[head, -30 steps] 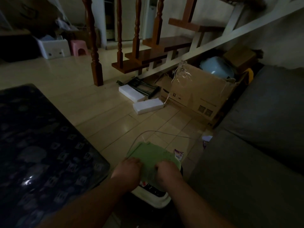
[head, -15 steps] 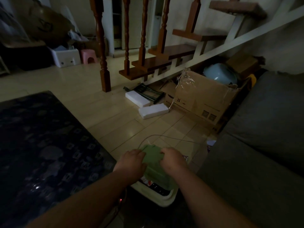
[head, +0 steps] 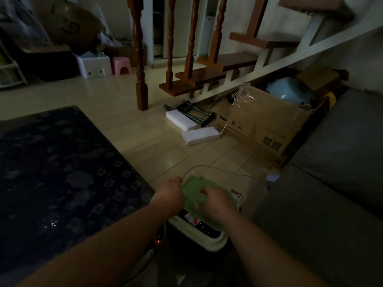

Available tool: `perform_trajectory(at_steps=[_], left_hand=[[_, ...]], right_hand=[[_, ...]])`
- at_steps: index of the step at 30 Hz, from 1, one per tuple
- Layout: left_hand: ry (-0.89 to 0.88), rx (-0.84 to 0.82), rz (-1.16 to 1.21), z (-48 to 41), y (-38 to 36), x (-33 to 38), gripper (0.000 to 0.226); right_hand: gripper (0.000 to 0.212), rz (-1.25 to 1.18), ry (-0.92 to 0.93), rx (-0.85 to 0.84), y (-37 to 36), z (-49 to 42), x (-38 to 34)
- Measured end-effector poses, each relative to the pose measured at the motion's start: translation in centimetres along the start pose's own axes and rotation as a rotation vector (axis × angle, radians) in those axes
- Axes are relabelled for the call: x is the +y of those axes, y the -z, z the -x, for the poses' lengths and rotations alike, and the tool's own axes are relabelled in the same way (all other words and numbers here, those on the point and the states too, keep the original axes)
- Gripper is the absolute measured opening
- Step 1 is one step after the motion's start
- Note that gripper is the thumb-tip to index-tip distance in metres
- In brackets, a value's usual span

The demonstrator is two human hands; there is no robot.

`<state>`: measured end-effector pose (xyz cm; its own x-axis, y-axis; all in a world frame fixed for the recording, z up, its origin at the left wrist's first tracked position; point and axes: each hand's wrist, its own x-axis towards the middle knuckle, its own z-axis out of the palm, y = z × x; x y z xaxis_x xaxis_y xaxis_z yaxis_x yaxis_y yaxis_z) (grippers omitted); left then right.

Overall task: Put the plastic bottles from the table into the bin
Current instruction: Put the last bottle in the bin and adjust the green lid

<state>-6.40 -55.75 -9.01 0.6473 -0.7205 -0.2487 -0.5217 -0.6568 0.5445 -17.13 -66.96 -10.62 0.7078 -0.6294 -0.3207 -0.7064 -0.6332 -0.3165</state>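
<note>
Dim tiled floor (head: pixel 128 129); at six o'clock both hands, left hand (head: pixel 169 194) and right hand (head: pixel 217 200), grip the green lid (head: pixel 192 192) (tilted) over the bin (head: pixel 213 243).

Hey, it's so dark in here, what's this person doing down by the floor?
A person is bent over a small bin on the floor between a dark patterned table and a grey sofa. Both hands are on its green lid: the left hand at the lid's left edge, the right hand on top. The lid is tilted, so the bin's near side is open, with some rubbish showing inside.
</note>
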Motion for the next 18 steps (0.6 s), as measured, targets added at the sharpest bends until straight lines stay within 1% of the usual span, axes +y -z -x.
perform_trajectory(at_steps=[2,3,4,5,6,7,8,10,12,13,15,18], left_hand=[[0.063,-0.058,-0.142,-0.3,-1.3,-0.8,0.016],[0.075,-0.135,-0.22,-0.4,-1.9,-1.1,0.009],[0.077,-0.208,-0.288,-0.6,-2.8,-1.6,0.013],[0.078,-0.261,-0.332,-0.6,-3.7,-2.0,0.017],[0.088,-0.277,-0.335,-1.0,-4.7,-2.6,0.023],[0.103,-0.258,-0.313,-1.3,-5.6,-3.0,0.029],[0.112,-0.2,-0.281,-1.6,-6.2,-3.4,0.036],[0.101,-0.103,-0.228,-2.3,-6.7,-3.8,0.051],[0.051,-0.128,-0.194,-3.1,-6.9,-3.9,0.066],[0.029,-0.145,-0.164,-3.4,-7.0,-3.9,0.068],[0.014,-0.143,-0.135,-4.1,-7.3,-4.1,0.062],[-0.011,-0.058,-0.127,-5.1,-7.5,-4.2,0.041]], right_hand=[[0.079,0.094,0.015,-0.112,-2.7,-0.2,0.9],[0.078,0.152,0.027,-0.139,-3.8,-0.2,1.2],[0.07,0.193,0.039,-0.136,-4.6,-0.4,1.4],[0.057,0.208,0.048,-0.105,-4.9,-0.7,1.5],[0.043,0.212,0.048,-0.054,-4.7,-1.1,1.5],[0.035,0.208,0.034,-0.005,-4.3,-1.6,1.4],[0.034,0.183,0.012,0.032,-3.7,-2.1,1.3],[0.043,0.114,-0.035,0.068,-1.9,-2.9,1.3],[0.043,0.079,-0.052,0.095,-0.2,-3.5,1.3],[0.04,0.071,-0.047,0.103,0.5,-3.7,1.2],[0.035,0.052,-0.033,0.099,1.6,-3.7,1.1],[0.029,0.033,-0.022,0.097,2.5,-4.0,0.9]])
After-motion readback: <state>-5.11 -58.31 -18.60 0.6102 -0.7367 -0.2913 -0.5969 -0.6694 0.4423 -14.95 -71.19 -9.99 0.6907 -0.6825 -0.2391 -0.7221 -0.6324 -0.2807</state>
